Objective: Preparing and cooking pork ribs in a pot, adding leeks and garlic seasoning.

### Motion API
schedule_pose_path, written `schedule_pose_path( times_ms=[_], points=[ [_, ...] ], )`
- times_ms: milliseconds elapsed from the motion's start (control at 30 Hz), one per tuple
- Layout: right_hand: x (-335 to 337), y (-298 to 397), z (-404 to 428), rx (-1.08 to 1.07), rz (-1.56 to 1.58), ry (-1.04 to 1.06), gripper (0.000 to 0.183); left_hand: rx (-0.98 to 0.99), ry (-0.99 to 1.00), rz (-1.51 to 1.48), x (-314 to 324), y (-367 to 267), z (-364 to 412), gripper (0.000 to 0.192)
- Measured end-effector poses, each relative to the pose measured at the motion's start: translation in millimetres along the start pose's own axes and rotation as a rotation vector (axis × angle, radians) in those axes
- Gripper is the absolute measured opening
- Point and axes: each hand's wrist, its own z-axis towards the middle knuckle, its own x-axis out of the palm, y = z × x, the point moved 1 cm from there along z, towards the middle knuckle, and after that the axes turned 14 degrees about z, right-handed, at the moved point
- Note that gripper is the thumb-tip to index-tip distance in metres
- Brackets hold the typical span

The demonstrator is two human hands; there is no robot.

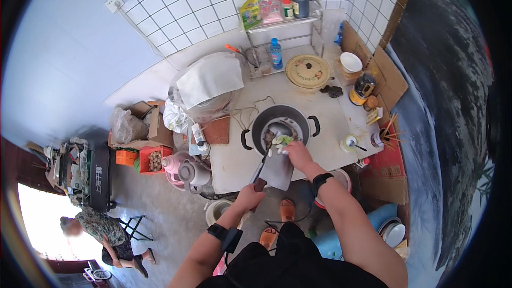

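Observation:
A grey cooking pot [280, 111] with two black handles stands on the white table. Inside it lie a ladle [280, 129] and dark food pieces at the bottom. My left hand [250, 197] grips the brown handle of a cleaver [278, 171], whose broad blade lies flat at the pot's near rim; a long dark utensil handle also runs down to this hand. Over the near side of the pot, my right hand [297, 154] is at the blade's far end, against chopped green and white vegetable pieces [283, 141]. Its fingertips are partly hidden by the pieces.
A lidded enamel pot [308, 71] and a metal rack [284, 24] with bottles stand behind. At the right are an open jar [349, 143] with a spoon and a jar of wooden sticks [377, 139]. A power strip [199, 137] lies left. Another person [106, 232] sits far left.

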Motion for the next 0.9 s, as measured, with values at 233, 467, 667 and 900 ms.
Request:
schedule_pose_path(
  times_ms=[233, 467, 667, 900],
  points=[
    [-28, -8, 23, 0.195, 0.209, -0.225, 0.013, -0.016, -0.006, 0.107, -16, -17, -15, 0.026],
    [8, 91, -5, -0.089, 0.361, 0.012, 0.019, -0.005, -0.034, 0.133, -21, -20, -19, 0.027],
    [13, 48, 15, -0.026, 0.189, -0.104, 0.017, -0.005, -0.032, 0.235, -24, -21, -22, 0.03],
    [-8, -21, 21, 0.404, 0.016, -0.207, 0.017, -0.015, -0.02, 0.217, -28, -18, -28, 0.03]
  ],
)
